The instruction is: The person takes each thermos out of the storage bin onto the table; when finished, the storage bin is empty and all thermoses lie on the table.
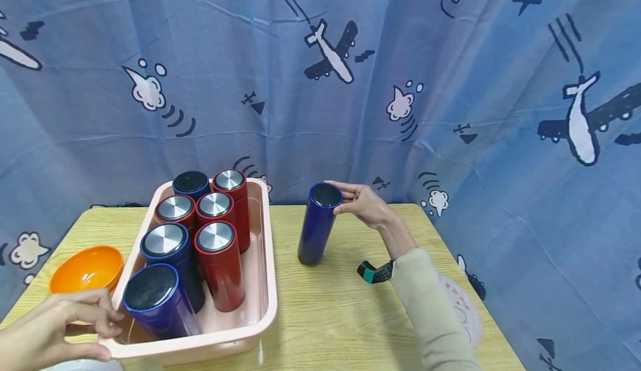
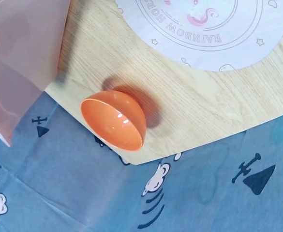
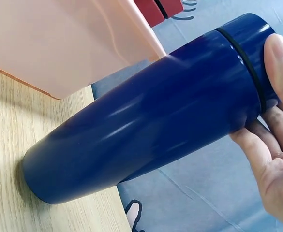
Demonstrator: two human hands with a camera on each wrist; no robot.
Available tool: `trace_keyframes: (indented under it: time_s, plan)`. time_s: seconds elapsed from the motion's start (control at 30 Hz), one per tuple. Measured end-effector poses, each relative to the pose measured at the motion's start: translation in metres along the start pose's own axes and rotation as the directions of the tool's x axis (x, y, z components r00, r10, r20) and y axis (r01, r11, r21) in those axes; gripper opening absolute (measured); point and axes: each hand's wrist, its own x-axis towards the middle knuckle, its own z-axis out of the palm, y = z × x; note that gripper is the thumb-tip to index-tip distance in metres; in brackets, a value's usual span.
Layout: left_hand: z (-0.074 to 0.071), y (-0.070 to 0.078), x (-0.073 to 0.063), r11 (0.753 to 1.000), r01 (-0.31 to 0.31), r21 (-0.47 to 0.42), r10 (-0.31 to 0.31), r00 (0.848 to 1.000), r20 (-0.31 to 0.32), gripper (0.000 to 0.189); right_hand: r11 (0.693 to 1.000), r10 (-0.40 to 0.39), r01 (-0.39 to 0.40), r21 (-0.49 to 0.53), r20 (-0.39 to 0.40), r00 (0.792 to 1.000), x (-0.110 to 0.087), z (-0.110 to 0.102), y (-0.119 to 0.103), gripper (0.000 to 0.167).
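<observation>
A blue thermos flask (image 1: 317, 226) with a black-topped lid stands on the table right of a pale pink plastic bin (image 1: 267, 282). My right hand (image 1: 368, 207) holds it round the lid, thumb on one side and fingers on the other, as the right wrist view also shows for the flask (image 3: 151, 111). My left hand (image 1: 70, 326) grips the bin's rim at the near left corner. Inside the bin stand several red and blue flasks; a blue one (image 1: 162, 304) leans close to the left hand. In the left wrist view the left hand is out of sight.
An orange bowl (image 1: 87, 271) sits left of the bin near the table's corner. A round white printed mat (image 2: 218, 38) lies on the wooden table (image 1: 320, 315), and another round mat (image 1: 466, 310) shows beyond the right sleeve. A blue patterned curtain (image 1: 280, 82) hangs behind.
</observation>
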Motion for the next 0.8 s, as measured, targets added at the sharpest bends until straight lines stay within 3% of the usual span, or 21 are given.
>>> trace_keyframes:
  time_s: [0.4, 0.57, 0.8]
  plan:
    - [0.002, 0.001, 0.001, 0.995, -0.084, 0.062, 0.087, 0.995, -0.052, 0.035, 1.0, -0.003, 0.003, -0.023, 0.009, 1.0, 0.024, 0.002, 0.006, 0.065]
    - [0.003, 0.002, 0.003, 0.982, -0.147, 0.116, 0.157, 0.984, -0.079, 0.038, 1.0, 0.0, 0.0, -0.019, 0.004, 1.0, 0.034, 0.002, 0.009, 0.064]
    - [0.0, 0.002, 0.001, 0.996, -0.083, 0.042, 0.085, 0.996, -0.036, 0.033, 0.999, 0.001, 0.0, -0.038, 0.006, 1.0, 0.048, 0.002, 0.014, 0.065]
